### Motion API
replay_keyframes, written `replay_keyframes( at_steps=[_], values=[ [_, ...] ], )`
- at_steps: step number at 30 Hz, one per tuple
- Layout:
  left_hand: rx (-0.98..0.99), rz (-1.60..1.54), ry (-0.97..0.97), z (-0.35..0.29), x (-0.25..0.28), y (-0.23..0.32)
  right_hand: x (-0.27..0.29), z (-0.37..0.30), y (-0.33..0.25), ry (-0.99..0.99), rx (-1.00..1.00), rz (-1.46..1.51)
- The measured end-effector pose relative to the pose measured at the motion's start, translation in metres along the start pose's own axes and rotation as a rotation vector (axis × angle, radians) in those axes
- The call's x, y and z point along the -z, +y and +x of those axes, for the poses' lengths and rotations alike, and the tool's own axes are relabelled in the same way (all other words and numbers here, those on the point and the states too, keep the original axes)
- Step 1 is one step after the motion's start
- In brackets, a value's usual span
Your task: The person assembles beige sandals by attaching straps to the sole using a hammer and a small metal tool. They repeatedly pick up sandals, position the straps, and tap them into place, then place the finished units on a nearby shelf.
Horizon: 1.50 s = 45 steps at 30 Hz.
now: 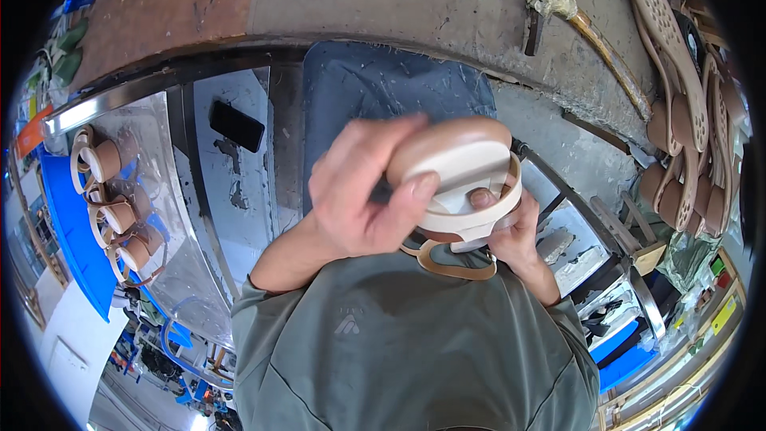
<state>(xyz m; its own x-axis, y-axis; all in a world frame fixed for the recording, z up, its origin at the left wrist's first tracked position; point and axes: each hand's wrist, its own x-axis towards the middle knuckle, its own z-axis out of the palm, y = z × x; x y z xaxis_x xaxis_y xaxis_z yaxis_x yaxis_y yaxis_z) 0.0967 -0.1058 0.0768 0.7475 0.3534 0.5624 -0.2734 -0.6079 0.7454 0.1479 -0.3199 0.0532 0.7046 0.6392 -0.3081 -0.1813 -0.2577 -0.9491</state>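
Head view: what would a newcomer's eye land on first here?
The beige sandal at the centre, gripped close to the chest by the left hand over its top and the right hand underneath. Next, the hammer lying on the grey bench at upper right, and the stacked soles at the right edge.

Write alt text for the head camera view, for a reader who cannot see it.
Seen from above, a person in a grey-green shirt grips a beige sandal close to the chest, left hand over its sole and right hand under its straps. More tan sandals sit on a shiny metal surface to the left, a hammer lies on the workbench above, and perforated soles are stacked at right.
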Motion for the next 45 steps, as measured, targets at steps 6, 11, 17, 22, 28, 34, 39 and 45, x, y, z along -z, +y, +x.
replay_keyframes(
  at_steps=[6,11,17,22,28,34,39,45],
  values=[
    [-0.041,0.073,-0.238,0.008,0.023,0.018,-0.008,-0.007,0.003,-0.070,0.032,0.009],
    [0.161,-0.031,-0.415,0.027,0.034,0.028,-0.017,-0.011,-0.006,-0.076,0.041,-0.034],
    [0.147,0.065,-0.796,0.048,0.055,0.050,-0.022,-0.021,-0.017,-0.174,0.043,-0.033],
    [0.159,-0.064,-0.550,0.034,0.078,0.051,0.016,-0.014,-0.002,-0.580,0.057,0.331],
    [0.220,-0.602,-0.321,-0.036,0.082,0.023,0.081,-0.011,-0.056,0.068,0.207,0.305],
    [0.868,-1.394,-0.175,-0.034,0.007,0.004,0.037,0.047,-0.103,-0.599,0.173,-0.027],
    [1.000,-1.371,-0.029,-0.043,-0.005,0.004,0.008,0.018,-0.062,-0.369,0.211,-0.102],
    [0.953,-1.109,0.063,-0.053,0.011,0.045,-0.026,-0.020,-0.044,0.073,0.705,-0.326]
  ],
)
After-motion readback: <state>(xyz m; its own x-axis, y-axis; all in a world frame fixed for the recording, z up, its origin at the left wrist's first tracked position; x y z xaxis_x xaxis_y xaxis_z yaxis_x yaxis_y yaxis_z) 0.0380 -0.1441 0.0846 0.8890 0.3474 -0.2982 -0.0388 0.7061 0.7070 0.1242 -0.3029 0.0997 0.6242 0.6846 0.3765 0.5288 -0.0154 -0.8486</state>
